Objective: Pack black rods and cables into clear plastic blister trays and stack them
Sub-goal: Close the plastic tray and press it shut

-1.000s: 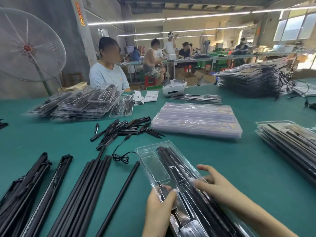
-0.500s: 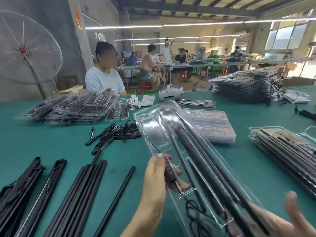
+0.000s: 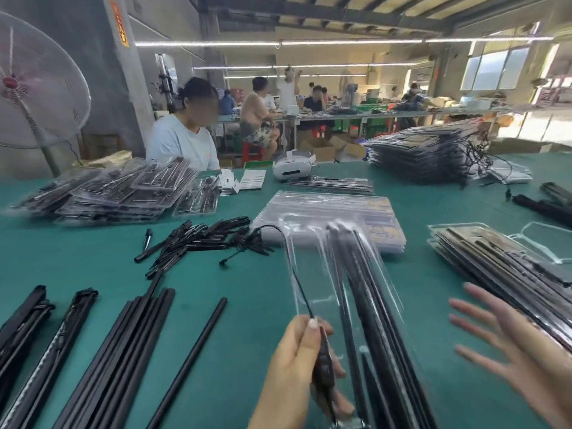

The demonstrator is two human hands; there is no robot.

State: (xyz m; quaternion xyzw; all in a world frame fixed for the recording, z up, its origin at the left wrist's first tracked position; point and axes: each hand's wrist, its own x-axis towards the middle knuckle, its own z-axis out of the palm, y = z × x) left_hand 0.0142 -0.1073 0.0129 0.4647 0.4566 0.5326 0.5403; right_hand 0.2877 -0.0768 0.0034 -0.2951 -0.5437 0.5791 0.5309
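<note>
Head cam: your left hand (image 3: 298, 371) has its grip clamped on the near edge of the loaded blister tray (image 3: 349, 292), thumb pinning the small black cable controller (image 3: 323, 363). The tray's lifted off the green surface (image 3: 241, 292) and blurry, rods (image 3: 371, 305) inside. Your right hand (image 3: 523, 360) is wide open beside it, holding nothing. I'd get that hand under the tray's far side so it doesn't flex, keep it level, then square it onto the packed stack (image 3: 495, 258) at right.
</note>
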